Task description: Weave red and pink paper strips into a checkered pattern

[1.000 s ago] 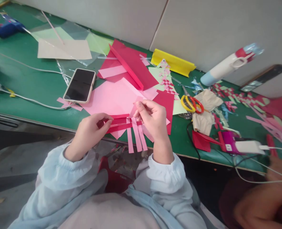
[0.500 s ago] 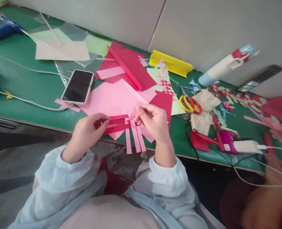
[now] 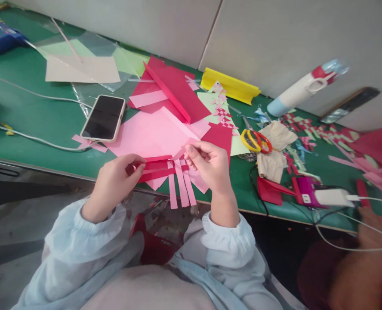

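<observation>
Near edge, green tabletop: our left hand pinches narrow red paper strips, our right hand a pink paper strip, fingertips closed; weaving seems underway, alignment needed next.

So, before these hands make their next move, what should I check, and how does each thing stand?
1. Left hand holding the red strips by their left ends: ok.
2. Right hand pinching the raised pink strip: ok.
3. Dangling pink strips kept within the near edge of the table: not ok, their ends reach past it in this view.
4. Every over-and-under crossing right: cannot tell, too small and partly covered.
5. Scissors away from the fingers: ok, lying off to the right.
6. Phone apart from both hands: ok.
</observation>
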### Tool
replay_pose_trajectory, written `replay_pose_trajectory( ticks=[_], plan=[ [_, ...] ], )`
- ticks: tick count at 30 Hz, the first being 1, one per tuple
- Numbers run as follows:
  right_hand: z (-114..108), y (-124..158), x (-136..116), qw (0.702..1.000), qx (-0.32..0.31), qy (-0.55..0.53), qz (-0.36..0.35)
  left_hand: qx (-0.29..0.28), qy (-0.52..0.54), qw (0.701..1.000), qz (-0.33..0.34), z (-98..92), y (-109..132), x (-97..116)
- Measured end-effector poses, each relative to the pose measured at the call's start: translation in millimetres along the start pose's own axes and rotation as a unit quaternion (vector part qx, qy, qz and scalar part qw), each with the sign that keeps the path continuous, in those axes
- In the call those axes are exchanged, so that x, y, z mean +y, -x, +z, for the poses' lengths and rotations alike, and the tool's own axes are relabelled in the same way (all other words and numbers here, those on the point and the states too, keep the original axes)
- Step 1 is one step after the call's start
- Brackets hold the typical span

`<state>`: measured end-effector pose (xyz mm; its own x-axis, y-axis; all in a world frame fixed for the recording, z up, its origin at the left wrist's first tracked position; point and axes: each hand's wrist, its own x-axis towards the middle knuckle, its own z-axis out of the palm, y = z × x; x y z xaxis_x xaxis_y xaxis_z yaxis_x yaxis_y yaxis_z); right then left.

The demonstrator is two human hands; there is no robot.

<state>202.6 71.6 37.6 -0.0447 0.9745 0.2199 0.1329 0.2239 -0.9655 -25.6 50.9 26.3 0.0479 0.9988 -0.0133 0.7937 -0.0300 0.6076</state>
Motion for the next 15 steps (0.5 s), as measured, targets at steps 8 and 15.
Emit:
replay_pose_trajectory(
  ticks=[8,15],
  plan=[
    [-3.6,0.7,0.7,1.0,0.015,0.017,-0.006,0.009,-0.013,1.0,0.004,-0.2,0.6,-2.1],
    [-5.9,-0.3,-0.9,0.999,0.015,0.033,-0.008,0.022,0.021,1.0,0.006,0.3,1.3,-3.7]
  ],
)
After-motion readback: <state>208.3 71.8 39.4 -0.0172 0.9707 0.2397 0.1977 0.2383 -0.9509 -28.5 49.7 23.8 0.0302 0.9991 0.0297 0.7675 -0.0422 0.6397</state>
